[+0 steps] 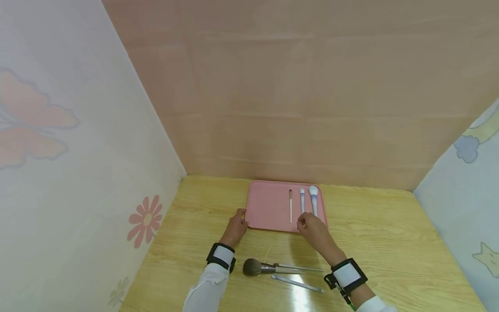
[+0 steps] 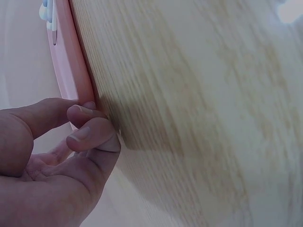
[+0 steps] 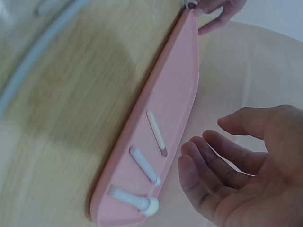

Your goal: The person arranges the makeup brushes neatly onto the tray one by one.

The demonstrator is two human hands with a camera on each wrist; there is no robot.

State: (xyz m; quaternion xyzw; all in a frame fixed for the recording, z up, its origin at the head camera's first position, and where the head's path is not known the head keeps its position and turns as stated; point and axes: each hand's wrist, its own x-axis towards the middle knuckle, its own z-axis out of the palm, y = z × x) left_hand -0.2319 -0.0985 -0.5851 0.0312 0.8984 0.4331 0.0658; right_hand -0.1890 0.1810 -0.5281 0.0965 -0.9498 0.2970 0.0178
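the tray (image 1: 269, 206), laid with three brushes (image 1: 302, 200), is held by the left hand (image 1: 235, 228), overlapped by the right hand (image 1: 316, 232).

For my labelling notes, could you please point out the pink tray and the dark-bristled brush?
Pink tray (image 1: 269, 206): head view, on its bare base.
Dark-bristled brush (image 1: 267, 268): head view, on its ferrule.

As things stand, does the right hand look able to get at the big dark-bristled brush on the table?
Probably yes: the right hand looks empty, and nothing covers the big dark-bristled brush. Only a slim brush lying close alongside might crowd the grip.
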